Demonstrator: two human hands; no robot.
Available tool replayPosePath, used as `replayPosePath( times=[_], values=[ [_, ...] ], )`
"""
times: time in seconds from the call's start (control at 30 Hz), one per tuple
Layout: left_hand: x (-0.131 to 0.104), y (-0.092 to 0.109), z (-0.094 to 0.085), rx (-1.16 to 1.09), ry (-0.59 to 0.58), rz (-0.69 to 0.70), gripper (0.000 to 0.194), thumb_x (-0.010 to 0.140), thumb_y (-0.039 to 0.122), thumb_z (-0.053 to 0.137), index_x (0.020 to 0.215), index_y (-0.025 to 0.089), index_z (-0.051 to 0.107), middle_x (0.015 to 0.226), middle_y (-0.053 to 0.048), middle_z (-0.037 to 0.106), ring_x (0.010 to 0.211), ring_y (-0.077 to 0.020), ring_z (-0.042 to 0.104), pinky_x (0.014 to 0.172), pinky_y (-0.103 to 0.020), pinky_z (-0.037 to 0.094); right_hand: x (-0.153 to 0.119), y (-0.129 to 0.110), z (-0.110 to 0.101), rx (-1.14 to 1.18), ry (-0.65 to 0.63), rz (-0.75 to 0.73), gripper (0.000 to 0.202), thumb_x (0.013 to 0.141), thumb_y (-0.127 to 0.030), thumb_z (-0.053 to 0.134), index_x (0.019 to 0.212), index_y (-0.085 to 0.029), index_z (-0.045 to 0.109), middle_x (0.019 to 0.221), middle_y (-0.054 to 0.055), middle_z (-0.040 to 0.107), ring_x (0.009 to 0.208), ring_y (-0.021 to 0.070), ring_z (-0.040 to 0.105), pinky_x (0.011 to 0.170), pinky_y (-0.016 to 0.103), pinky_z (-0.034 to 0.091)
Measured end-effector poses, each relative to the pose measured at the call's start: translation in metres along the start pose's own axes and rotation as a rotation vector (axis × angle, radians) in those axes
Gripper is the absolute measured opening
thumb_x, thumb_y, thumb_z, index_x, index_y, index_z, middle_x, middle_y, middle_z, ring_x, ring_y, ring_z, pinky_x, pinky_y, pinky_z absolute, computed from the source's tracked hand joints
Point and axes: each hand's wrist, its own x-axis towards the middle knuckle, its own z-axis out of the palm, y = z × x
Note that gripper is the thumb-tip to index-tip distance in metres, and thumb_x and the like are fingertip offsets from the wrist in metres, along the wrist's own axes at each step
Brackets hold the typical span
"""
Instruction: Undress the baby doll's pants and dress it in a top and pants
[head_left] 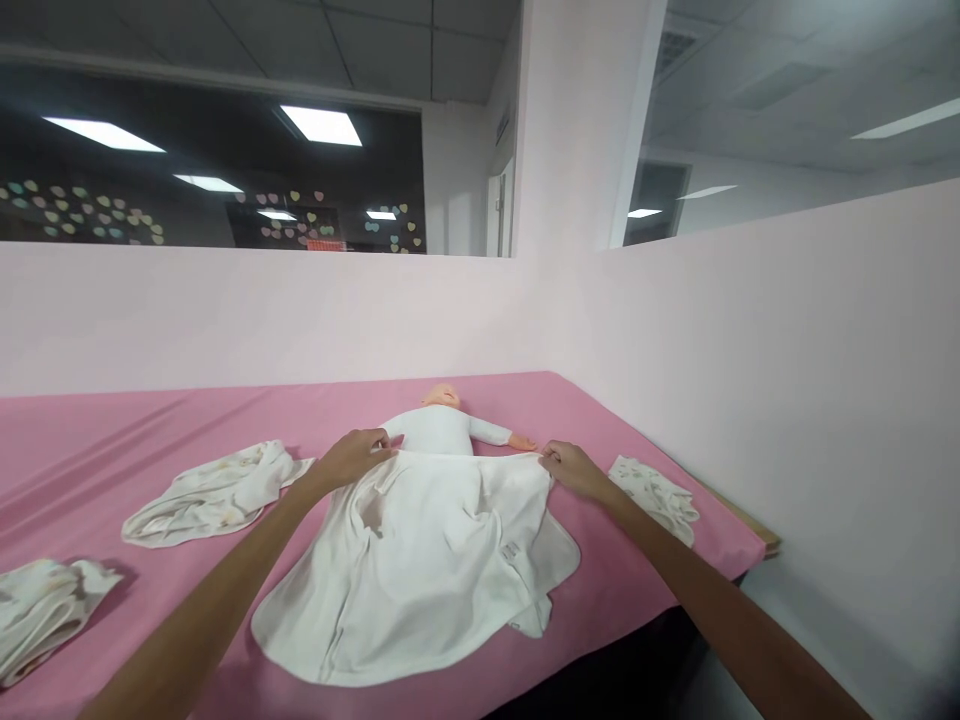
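Note:
A white cloth garment [442,560] with a small tag lies spread over the lower part of a baby doll [435,430]. The doll rests on its back in a white long-sleeved top, its head at the far side and one arm out to the right. My left hand [356,458] pinches the garment's upper left corner, beside the doll's arm. At the upper right corner, my right hand [570,468] pinches the same edge, close to the doll's hand. Between my two hands the edge runs nearly straight. The doll's legs are hidden by the cloth.
The pink-covered table [360,410] meets white walls behind and at right. Left lie a crumpled patterned cloth [217,495] and a folded one [49,610]. Another patterned cloth [656,497] sits near the right edge. Windows are set above the walls.

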Motion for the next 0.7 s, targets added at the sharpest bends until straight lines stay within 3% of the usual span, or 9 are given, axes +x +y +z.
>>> replayPosePath(
  times=[0.2, 0.3, 0.4, 0.47, 0.5, 0.57, 0.63, 0.7],
  values=[
    [-0.002, -0.009, 0.003, 0.006, 0.001, -0.039, 0.034, 0.083, 0.052, 0.049, 0.086, 0.02, 0.06, 0.089, -0.003, 0.063, 0.082, -0.0187, 0.055, 0.072, -0.03, 0.035, -0.007, -0.005, 0.009, -0.109, 0.101, 0.033, 0.018, 0.086, -0.028, 0.043, 0.077, -0.015, 0.051, 0.073, 0.001, 0.055, 0.066, 0.0111, 0.044, 0.062, 0.025, 0.027],
    [-0.012, 0.004, -0.005, -0.277, 0.026, -0.116, 0.038, 0.081, 0.055, 0.052, 0.085, 0.017, 0.059, 0.09, -0.004, 0.062, 0.08, -0.0174, 0.055, 0.068, -0.027, 0.038, -0.014, -0.026, 0.014, -0.14, 0.192, 0.014, 0.023, 0.091, -0.026, 0.037, 0.077, -0.014, 0.051, 0.076, 0.003, 0.055, 0.067, 0.0114, 0.042, 0.063, 0.026, 0.026],
    [-0.027, 0.042, -0.02, -0.616, 0.056, -0.224, 0.045, 0.078, 0.061, 0.057, 0.088, 0.017, 0.057, 0.085, -0.003, 0.06, 0.068, -0.0127, 0.053, 0.057, -0.023, 0.039, -0.032, -0.07, 0.022, -0.069, 0.155, -0.094, 0.03, 0.093, -0.03, 0.035, 0.073, -0.015, 0.052, 0.072, 0.002, 0.053, 0.065, 0.0103, 0.042, 0.062, 0.024, 0.028],
    [-0.039, 0.075, -0.03, -0.717, 0.051, -0.203, 0.045, 0.077, 0.061, 0.059, 0.084, 0.016, 0.054, 0.073, 0.0, 0.053, 0.056, -0.0085, 0.046, 0.049, -0.02, 0.034, -0.05, -0.108, 0.028, 0.217, -0.043, -0.228, 0.031, 0.094, -0.036, 0.04, 0.086, -0.016, 0.063, 0.082, 0.002, 0.059, 0.073, 0.0114, 0.05, 0.065, 0.024, 0.036],
    [-0.046, 0.093, -0.034, -0.758, 0.033, -0.18, 0.044, 0.078, 0.06, 0.058, 0.085, 0.017, 0.054, 0.068, 0.001, 0.05, 0.051, -0.0076, 0.042, 0.045, -0.02, 0.03, -0.06, -0.127, 0.031, 0.365, -0.13, -0.265, 0.033, 0.093, -0.042, 0.043, 0.101, -0.019, 0.065, 0.097, 0.003, 0.063, 0.083, 0.0131, 0.056, 0.071, 0.024, 0.041],
    [-0.058, 0.124, -0.041, -0.84, -0.019, -0.107, 0.043, 0.08, 0.06, 0.056, 0.086, 0.018, 0.053, 0.065, 0.001, 0.049, 0.05, -0.0081, 0.041, 0.042, -0.019, 0.026, -0.076, -0.16, 0.037, 0.505, -0.24, -0.395, 0.037, 0.095, -0.046, 0.042, 0.105, -0.02, 0.066, 0.106, 0.004, 0.062, 0.1, 0.0159, 0.056, 0.087, 0.027, 0.043],
    [-0.07, 0.148, -0.044, -0.893, -0.043, 0.008, 0.039, 0.08, 0.056, 0.059, 0.082, 0.017, 0.052, 0.065, 0.001, 0.046, 0.052, -0.0068, 0.04, 0.044, -0.018, 0.027, -0.082, -0.182, 0.042, 0.578, -0.274, -0.449, 0.032, 0.095, -0.039, 0.041, 0.097, -0.018, 0.065, 0.093, 0.005, 0.061, 0.088, 0.0151, 0.056, 0.081, 0.028, 0.045],
    [-0.081, 0.163, -0.046, -0.902, -0.039, 0.108, 0.033, 0.081, 0.048, 0.062, 0.079, 0.016, 0.052, 0.068, 0.001, 0.045, 0.055, -0.0057, 0.04, 0.048, -0.017, 0.03, -0.079, -0.191, 0.046, 0.683, -0.219, -0.462, 0.025, 0.094, -0.031, 0.041, 0.093, -0.018, 0.062, 0.087, 0.004, 0.058, 0.08, 0.0142, 0.052, 0.075, 0.027, 0.045]
  ],
)
